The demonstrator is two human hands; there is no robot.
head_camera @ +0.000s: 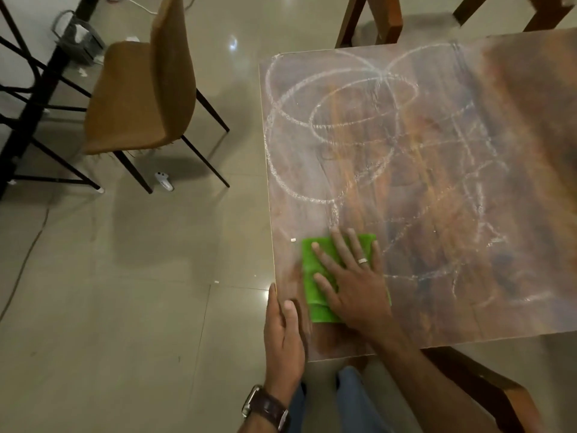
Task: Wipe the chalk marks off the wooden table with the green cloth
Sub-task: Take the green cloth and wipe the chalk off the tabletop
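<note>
Glossy wooden table; green cloth; shiny floor.

cloth on table, chair left

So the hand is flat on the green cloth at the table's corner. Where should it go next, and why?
Probably push the green cloth away from the body, toward the chalk marks. The right hand presses it flat at the near left corner of the wooden table, where the wood looks mostly wiped, while loops and lines cover the surface ahead. The left hand grips the table's edge.
</note>
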